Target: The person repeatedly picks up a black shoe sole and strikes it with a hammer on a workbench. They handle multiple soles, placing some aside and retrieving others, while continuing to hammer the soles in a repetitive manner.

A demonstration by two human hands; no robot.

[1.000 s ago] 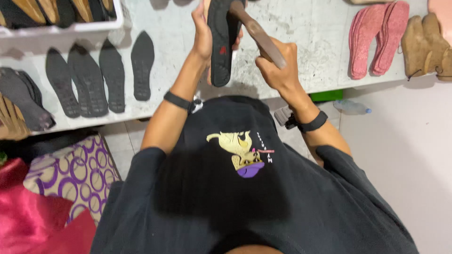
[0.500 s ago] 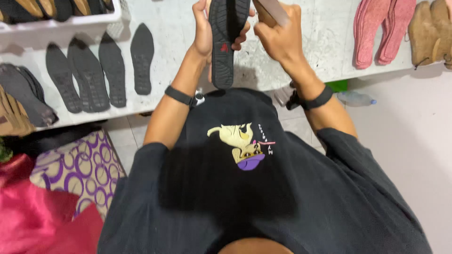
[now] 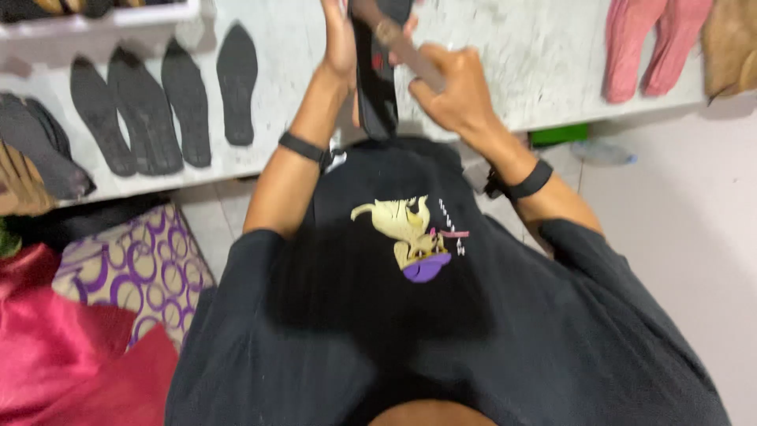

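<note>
Black shoe sole (image 3: 377,87) held upright over the white workbench (image 3: 505,71), left hand (image 3: 341,43) clamped along its edge, right hand (image 3: 453,95) fisted round a wooden tool handle (image 3: 398,43) laid against it; judged mid-working of the sole, next needing steady support; flat soles (image 3: 158,102) lie left.

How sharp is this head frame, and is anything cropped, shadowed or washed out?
Head view: motion blur smears the left hand, right hand, black shoe sole and brown wooden-handled tool; the top edge crops sole and tool; lighting even, with soft shadow across the black shirt; no glare.
</note>
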